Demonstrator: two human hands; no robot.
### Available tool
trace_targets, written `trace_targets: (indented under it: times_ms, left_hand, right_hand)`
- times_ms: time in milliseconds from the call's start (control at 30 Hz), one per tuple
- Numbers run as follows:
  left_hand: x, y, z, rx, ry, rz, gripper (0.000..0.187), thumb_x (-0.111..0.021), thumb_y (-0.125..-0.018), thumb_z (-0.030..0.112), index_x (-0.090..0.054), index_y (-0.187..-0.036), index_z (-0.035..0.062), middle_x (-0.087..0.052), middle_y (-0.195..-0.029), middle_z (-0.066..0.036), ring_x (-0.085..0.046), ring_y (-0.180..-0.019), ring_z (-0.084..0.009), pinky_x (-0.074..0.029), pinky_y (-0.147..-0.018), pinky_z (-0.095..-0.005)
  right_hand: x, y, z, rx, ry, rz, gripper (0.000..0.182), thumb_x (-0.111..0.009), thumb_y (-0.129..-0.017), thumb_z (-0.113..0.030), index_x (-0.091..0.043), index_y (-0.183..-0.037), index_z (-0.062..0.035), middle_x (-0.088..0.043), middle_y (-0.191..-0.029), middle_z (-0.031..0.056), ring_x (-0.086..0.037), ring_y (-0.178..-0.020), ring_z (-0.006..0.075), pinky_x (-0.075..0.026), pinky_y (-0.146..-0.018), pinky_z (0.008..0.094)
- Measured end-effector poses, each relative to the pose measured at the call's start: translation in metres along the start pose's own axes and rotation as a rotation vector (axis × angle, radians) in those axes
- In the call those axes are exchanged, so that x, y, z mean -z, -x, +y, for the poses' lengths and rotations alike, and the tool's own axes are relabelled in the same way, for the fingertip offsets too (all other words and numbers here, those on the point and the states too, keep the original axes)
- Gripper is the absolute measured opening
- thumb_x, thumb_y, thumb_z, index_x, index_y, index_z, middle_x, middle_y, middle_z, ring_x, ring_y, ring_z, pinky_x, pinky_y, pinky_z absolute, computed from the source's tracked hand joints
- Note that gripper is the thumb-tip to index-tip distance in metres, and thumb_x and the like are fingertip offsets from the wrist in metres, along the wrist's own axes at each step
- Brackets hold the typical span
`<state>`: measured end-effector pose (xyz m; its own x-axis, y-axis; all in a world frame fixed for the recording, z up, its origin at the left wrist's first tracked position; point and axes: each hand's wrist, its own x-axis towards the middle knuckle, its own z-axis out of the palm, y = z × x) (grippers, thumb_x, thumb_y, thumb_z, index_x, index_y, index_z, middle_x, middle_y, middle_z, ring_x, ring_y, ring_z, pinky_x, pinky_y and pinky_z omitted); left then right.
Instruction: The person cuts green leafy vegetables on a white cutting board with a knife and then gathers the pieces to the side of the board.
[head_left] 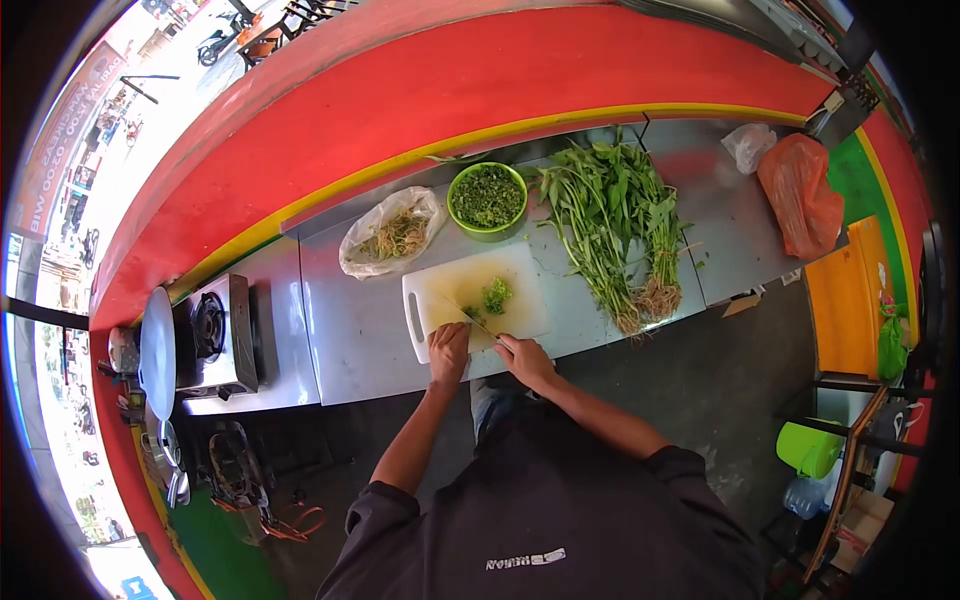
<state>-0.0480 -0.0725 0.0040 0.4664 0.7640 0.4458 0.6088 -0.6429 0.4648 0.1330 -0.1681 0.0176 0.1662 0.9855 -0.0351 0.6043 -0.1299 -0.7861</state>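
Observation:
A white cutting board (525, 275) lies on the metal counter, with a small pile of chopped greens (496, 295) on it. My right hand (527, 362) is wrapped round the handle of a knife (483, 325), whose blade points up and left across the board. At the board's near edge, my left hand (448, 350) is closed with its fingers curled, beside the blade. A small tuft of greens (472, 313) shows at its fingertips; the rest of that bunch is hidden by the hand.
Behind the board stand a green bowl (488, 230) of chopped greens and a plastic bag (372, 262) with root trimmings. Long leafy stalks (610, 220) with roots lie to the right. A gas stove (215, 335) is at left, a red plastic bag (800, 195) at far right.

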Motion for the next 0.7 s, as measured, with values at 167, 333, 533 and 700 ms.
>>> trace_targets:
  times_ms: [167,333,533,700]
  left_hand:
    - [0.002,0.001,-0.003,0.009,-0.008,-0.005,0.013,-0.074,-0.088,0.006,-0.077,-0.101,0.0068,-0.075,-0.106,-0.004,-0.069,-0.103,-0.0251,-0.049,-0.090,-0.0415]
    - [0.003,0.004,0.002,-0.013,-0.025,0.005,0.018,-0.072,-0.088,0.008,-0.076,-0.105,0.0067,-0.074,-0.108,-0.005,-0.069,-0.105,-0.0237,-0.048,-0.091,-0.0410]
    - [0.007,0.007,0.008,-0.009,-0.067,-0.059,0.020,-0.072,-0.089,0.006,-0.076,-0.109,0.0057,-0.073,-0.114,-0.006,-0.068,-0.107,-0.0251,-0.048,-0.091,-0.0411]
    - [0.009,0.012,0.007,-0.014,-0.066,-0.073,0.027,-0.070,-0.089,0.007,-0.073,-0.116,0.0047,-0.071,-0.119,-0.008,-0.067,-0.113,-0.0262,-0.047,-0.096,-0.0419]
  right_hand:
    - [0.014,0.011,-0.006,-0.066,-0.043,-0.041,0.038,-0.064,-0.101,-0.035,-0.071,-0.119,-0.0024,-0.072,-0.090,0.0265,-0.069,-0.085,0.0472,-0.056,-0.074,0.0512]
    - [0.009,0.015,-0.001,-0.096,-0.051,-0.083,0.039,-0.064,-0.101,-0.037,-0.071,-0.123,-0.0045,-0.072,-0.088,0.0268,-0.069,-0.083,0.0473,-0.056,-0.073,0.0510]
    - [0.005,0.008,-0.002,-0.067,-0.041,-0.069,0.037,-0.064,-0.101,-0.036,-0.071,-0.117,-0.0026,-0.071,-0.086,0.0272,-0.069,-0.083,0.0483,-0.054,-0.072,0.0520]
    - [0.003,0.009,-0.005,-0.034,-0.087,-0.044,0.038,-0.063,-0.102,-0.037,-0.071,-0.119,-0.0040,-0.071,-0.088,0.0285,-0.068,-0.085,0.0497,-0.055,-0.074,0.0526]
